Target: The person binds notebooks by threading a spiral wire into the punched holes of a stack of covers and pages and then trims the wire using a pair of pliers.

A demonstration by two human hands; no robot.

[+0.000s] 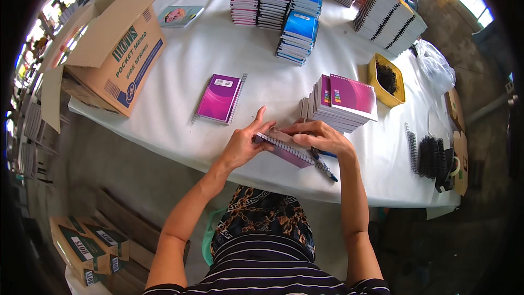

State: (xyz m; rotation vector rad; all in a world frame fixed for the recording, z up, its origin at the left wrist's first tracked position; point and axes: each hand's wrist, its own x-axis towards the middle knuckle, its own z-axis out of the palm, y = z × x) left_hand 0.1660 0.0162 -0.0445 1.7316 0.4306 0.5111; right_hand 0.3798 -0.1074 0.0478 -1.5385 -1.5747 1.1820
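My left hand [244, 145] grips a small spiral notebook [289, 154], its thumb raised and fingers wrapped round one end. The notebook stands tilted near the table's front edge, wire coil upward. Over that coil my right hand [322, 135] is bent, its fingers pressed together at the binding; their tips are partly hidden. Beneath the right hand is a slim dark tool with blue parts [326, 167], perhaps pliers or a pen. A purple notebook [218, 98] lies flat beyond my left hand, with a loose-looking coil along its edge. Just past my right hand is a stack of purple notebooks [344, 101].
An open carton [117, 60] stands at the left. Farther back are stacks of blue notebooks [299, 24] and a tall coil-bound stack [387, 22], with a person beyond. To the right sit a yellow tub [401, 94] of dark bits, a plastic bag [435, 65] and black coils [428, 155].
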